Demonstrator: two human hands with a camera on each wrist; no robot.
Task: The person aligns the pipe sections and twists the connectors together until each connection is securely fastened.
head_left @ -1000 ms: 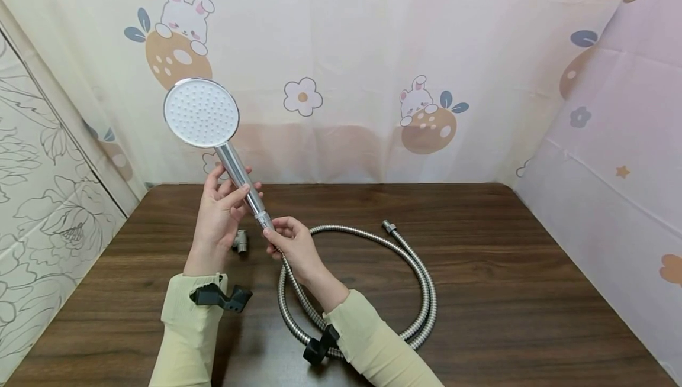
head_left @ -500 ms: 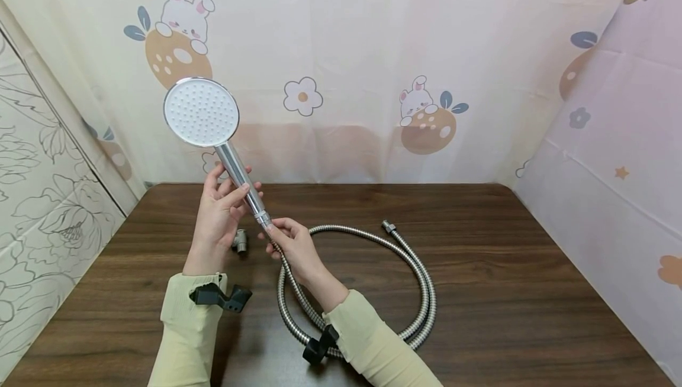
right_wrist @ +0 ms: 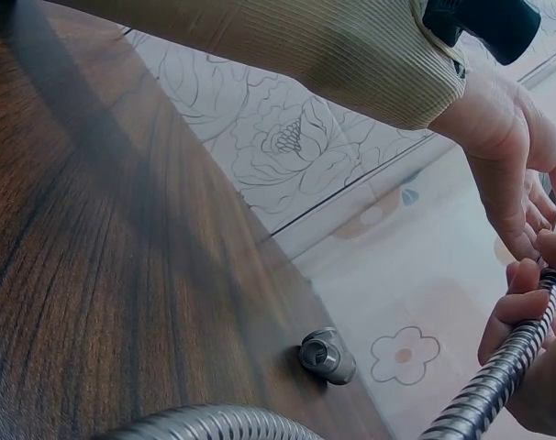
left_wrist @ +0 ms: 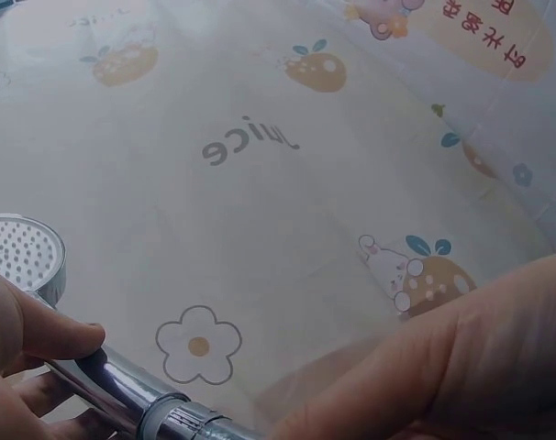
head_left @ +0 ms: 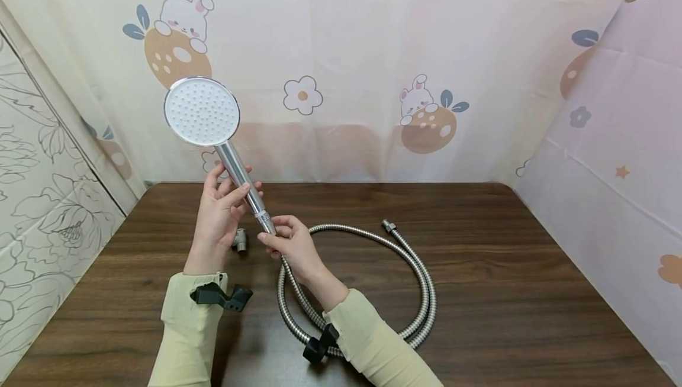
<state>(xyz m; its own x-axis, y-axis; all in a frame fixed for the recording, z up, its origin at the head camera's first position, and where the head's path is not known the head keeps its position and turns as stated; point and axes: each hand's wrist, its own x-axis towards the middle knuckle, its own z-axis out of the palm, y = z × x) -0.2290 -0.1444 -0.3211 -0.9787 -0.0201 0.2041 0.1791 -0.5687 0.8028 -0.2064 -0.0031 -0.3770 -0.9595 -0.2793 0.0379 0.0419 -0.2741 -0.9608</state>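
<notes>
A chrome shower head (head_left: 201,112) with a round white nozzle face is held up, tilted to the left, above the table. My left hand (head_left: 215,218) grips its handle, thumb across the front. At the handle's lower end my right hand (head_left: 298,254) pinches the end fitting of a ribbed metal shower hose (head_left: 428,298). That fitting meets the handle; the fingers partly hide the joint, and how tightly it sits I cannot tell. In the right wrist view the hose (right_wrist: 489,390) runs down from the fingers. Its other end, a nut (head_left: 389,226), lies on the table.
A small metal pipe fitting (head_left: 241,241) lies on the dark wooden table (head_left: 506,292), behind and right of the left wrist. The hose loops over the table's middle. A printed curtain (head_left: 346,32) hangs behind the table's far edge.
My right thumb and fingers have shifted around the hose's end fitting, the thumb first up, then back down to the left. The left hand and shower head have stayed in place.
</notes>
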